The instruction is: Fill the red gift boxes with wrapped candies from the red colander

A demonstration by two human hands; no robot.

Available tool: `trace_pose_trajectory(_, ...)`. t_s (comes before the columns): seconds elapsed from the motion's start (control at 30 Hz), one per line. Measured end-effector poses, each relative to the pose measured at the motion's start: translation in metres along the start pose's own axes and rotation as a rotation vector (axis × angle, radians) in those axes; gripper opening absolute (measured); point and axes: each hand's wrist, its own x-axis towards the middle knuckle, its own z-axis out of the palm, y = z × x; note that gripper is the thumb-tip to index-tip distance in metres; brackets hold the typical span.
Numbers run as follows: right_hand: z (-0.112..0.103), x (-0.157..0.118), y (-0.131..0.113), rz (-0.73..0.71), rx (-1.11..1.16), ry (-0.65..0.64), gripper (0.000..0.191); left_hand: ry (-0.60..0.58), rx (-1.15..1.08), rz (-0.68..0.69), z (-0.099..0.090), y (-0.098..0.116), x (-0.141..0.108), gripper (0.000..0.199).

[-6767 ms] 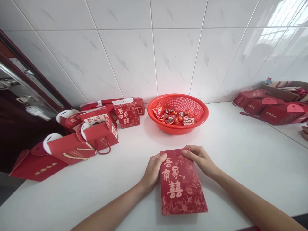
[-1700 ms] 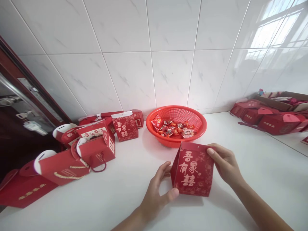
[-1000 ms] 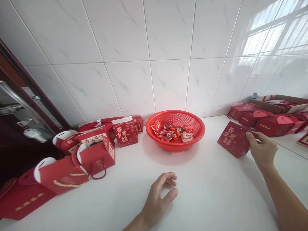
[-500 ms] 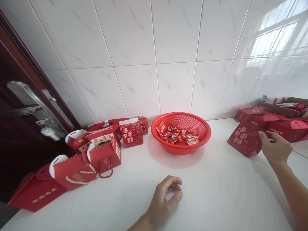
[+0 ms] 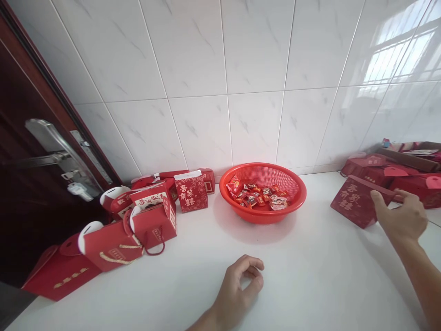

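Note:
My right hand (image 5: 403, 211) is at the right, its thumb on the near side of a dark red box (image 5: 354, 201) with pale lettering and its fingers behind the box's right end. The box stands tilted on the white table. My left hand (image 5: 241, 287) rests near the table's front middle, fingers loosely curled with a gap to the thumb, holding nothing. A red plastic colander (image 5: 263, 216) stands at the back middle, with small wrapped candies (image 5: 255, 197) inside it.
Several red gift boxes (image 5: 110, 243) with cords stand on the white table (image 5: 292, 276) at the left, by a dark door with a metal handle (image 5: 62, 147). More red boxes (image 5: 374, 169) and an open carton (image 5: 406, 158) are at the right. White tiles line the back.
My right hand has shifted slightly right and its fingers have spread more along the box. The whole view has slid a little. My left hand keeps its pose.

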Motion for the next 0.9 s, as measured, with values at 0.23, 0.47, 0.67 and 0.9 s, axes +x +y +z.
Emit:
trace_pose_trajectory(0.23, -0.013, -0.034, -0.058, -0.356, 0.26, 0.144, 0.031, 0.014, -0.013, 0.021, 0.002, 0.0, 0.001, 0.013)
trace_pose_trajectory(0.47, -0.038, -0.164, -0.14, -1.029, 0.685, -0.332, 0.028, 0.149, -0.053, 0.071, 0.001, -0.006, -0.002, 0.01)
trace_pose_trajectory(0.67, -0.07, -0.233, -0.158, -1.255, 0.961, -0.748, 0.026, 0.312, -0.158, 0.077, -0.008, -0.008, 0.001, 0.013)
trace_pose_trajectory(0.9, -0.07, -0.244, -0.162, -1.321, 0.967, -0.743, 0.027, 0.329, -0.12, 0.04, -0.012, -0.006, 0.006, 0.01)
